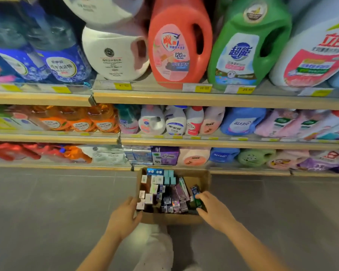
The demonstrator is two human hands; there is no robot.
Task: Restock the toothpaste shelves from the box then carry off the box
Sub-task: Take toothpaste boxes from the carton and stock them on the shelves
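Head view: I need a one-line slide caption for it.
Both hands, left and right, reach a cardboard box of toothpaste cartons on the floor below stocked shelves.
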